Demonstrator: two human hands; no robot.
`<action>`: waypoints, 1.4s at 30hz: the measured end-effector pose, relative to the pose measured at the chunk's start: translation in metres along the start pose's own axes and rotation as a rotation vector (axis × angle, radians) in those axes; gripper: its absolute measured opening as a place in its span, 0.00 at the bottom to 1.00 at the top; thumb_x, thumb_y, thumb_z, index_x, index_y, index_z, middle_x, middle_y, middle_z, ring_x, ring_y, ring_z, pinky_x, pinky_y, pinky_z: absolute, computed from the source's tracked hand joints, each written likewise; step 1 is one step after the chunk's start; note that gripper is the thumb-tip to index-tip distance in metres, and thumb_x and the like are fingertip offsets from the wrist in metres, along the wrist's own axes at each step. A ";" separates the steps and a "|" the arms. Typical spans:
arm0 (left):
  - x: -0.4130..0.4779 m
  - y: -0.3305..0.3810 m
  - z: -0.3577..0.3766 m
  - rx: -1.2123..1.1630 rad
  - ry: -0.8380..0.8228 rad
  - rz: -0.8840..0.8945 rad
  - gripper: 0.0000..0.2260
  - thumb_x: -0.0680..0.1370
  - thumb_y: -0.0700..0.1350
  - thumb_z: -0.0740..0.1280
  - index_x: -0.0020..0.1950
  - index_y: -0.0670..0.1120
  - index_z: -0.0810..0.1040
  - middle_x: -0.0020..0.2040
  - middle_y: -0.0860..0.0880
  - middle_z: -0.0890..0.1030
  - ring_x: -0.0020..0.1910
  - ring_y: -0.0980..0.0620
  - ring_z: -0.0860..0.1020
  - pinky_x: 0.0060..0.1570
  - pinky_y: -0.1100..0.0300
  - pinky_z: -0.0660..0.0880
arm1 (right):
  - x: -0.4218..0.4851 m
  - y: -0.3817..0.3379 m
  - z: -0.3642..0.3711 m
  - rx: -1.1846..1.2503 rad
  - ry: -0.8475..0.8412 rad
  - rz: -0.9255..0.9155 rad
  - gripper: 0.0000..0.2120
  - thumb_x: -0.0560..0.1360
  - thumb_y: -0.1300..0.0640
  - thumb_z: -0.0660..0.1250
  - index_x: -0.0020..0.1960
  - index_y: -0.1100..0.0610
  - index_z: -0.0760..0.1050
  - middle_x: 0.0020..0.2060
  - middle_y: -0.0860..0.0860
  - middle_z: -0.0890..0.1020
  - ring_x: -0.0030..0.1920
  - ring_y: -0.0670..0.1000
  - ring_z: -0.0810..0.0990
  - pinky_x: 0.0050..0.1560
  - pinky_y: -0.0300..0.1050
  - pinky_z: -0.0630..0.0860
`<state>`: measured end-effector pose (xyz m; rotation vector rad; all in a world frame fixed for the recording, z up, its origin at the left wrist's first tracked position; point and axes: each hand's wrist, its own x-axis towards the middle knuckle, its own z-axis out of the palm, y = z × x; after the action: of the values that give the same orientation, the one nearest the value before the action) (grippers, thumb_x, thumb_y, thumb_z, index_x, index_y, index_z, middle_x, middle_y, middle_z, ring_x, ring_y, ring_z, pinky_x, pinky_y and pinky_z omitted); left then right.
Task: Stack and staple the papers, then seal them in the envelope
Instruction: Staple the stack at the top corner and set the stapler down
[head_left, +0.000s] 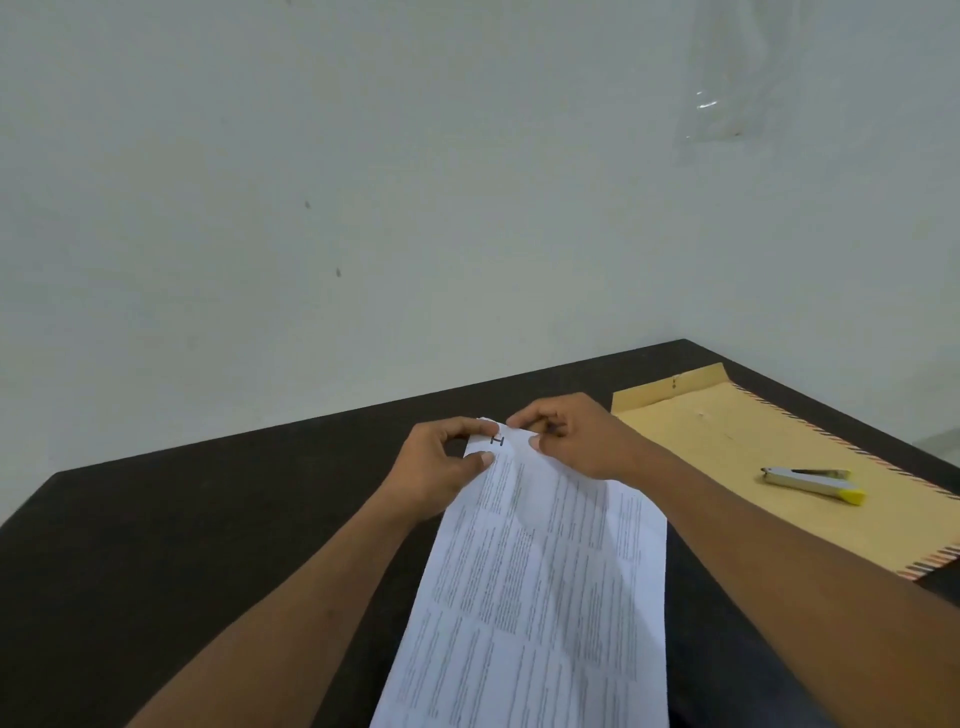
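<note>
At the middle of the dark, flat bench (208, 530), both hands are pinching the far edge of the white printed sheets of paper (540, 597). The left hand (441, 462) is gripping the far left corner between thumb and fingers, and the right hand (571, 436) is closing on the same edge just beside it. The sheets are running from the hands toward the near edge of the view, and the far end is looking a little lifted.

A small dark mark like a letter H is showing between the two thumbs; I cannot tell if it is a staple or print. My judgement is that the person is squaring the stack at this corner, or checking the fastening. To do it well, the edges should be lying flush before any pressing, and the grip should be firm enough that no sheet is slipping.

At the right, the large tan paper envelope with a striped border (753, 447) is lying flat on the bench, flap at the far end. The small white and yellow stapler (815, 480) is resting on top of it, well apart from the hands.

Behind the bench a plain pale wall (311, 182) is standing, with a piece of clear plastic (727, 93) hanging at the far right.
</note>
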<state>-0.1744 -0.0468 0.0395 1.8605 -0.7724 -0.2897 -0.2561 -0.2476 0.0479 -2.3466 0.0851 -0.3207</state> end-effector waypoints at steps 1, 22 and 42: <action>0.003 0.000 0.006 0.003 -0.015 -0.010 0.12 0.77 0.40 0.73 0.58 0.52 0.84 0.58 0.52 0.81 0.49 0.55 0.84 0.46 0.57 0.83 | -0.004 0.006 -0.003 -0.013 -0.013 0.026 0.15 0.77 0.63 0.69 0.59 0.48 0.82 0.50 0.42 0.84 0.52 0.44 0.82 0.55 0.41 0.79; 0.040 0.013 0.121 0.015 -0.183 -0.090 0.12 0.78 0.40 0.71 0.56 0.55 0.84 0.61 0.51 0.78 0.43 0.52 0.86 0.43 0.52 0.85 | -0.124 0.167 -0.117 -0.851 0.089 0.796 0.18 0.78 0.52 0.66 0.68 0.52 0.73 0.63 0.54 0.73 0.64 0.58 0.71 0.61 0.56 0.71; 0.018 0.021 0.070 -0.133 -0.092 0.035 0.12 0.77 0.36 0.71 0.57 0.49 0.84 0.61 0.52 0.79 0.46 0.57 0.85 0.42 0.59 0.83 | -0.003 0.031 -0.024 0.245 0.623 0.431 0.11 0.80 0.52 0.60 0.57 0.59 0.70 0.43 0.53 0.78 0.39 0.48 0.76 0.34 0.43 0.69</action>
<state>-0.2055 -0.1146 0.0320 1.7168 -0.8280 -0.3972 -0.2637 -0.2859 0.0423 -1.8503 0.7889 -0.7809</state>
